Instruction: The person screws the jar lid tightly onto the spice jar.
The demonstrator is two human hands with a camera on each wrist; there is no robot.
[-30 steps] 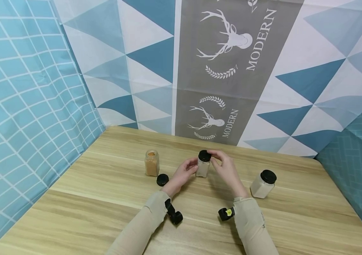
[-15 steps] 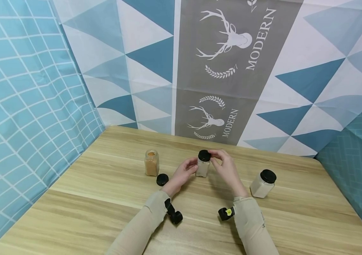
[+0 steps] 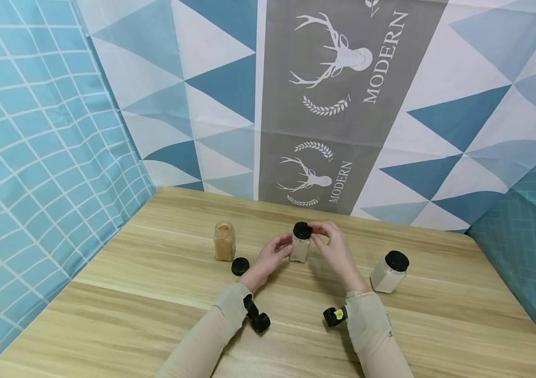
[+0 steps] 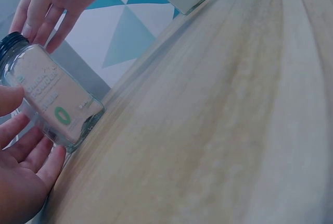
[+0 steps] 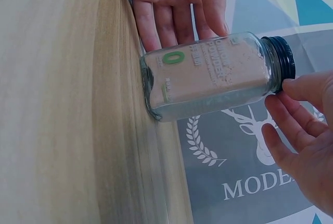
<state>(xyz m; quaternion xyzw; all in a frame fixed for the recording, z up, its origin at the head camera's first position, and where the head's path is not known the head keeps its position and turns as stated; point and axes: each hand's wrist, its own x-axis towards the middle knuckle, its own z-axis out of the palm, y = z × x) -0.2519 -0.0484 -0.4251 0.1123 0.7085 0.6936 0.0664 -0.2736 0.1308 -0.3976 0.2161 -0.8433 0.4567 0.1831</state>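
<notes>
A square glass spice jar [image 3: 300, 249] of pale powder, labelled with the word powder, stands upright on the table between the hands. Its black lid [image 3: 302, 230] is on the jar. My left hand [image 3: 272, 258] holds the jar's body, thumb on one side and fingers behind, as the left wrist view shows. My right hand [image 3: 334, 247] pinches the lid's edge between thumb and fingers; in the right wrist view the right hand [image 5: 307, 130] has its remaining fingers below the lid. Left of them stands an uncapped jar [image 3: 224, 242] of orange granules, with a loose black lid [image 3: 240, 266] near it.
Another jar [image 3: 387, 276] of pale contents, with its black lid on, stands to the right of the right forearm. The wooden table [image 3: 130, 294] meets a patterned cloth backdrop [image 3: 230, 105] behind the jars and a blue gridded cloth [image 3: 36, 157] at left.
</notes>
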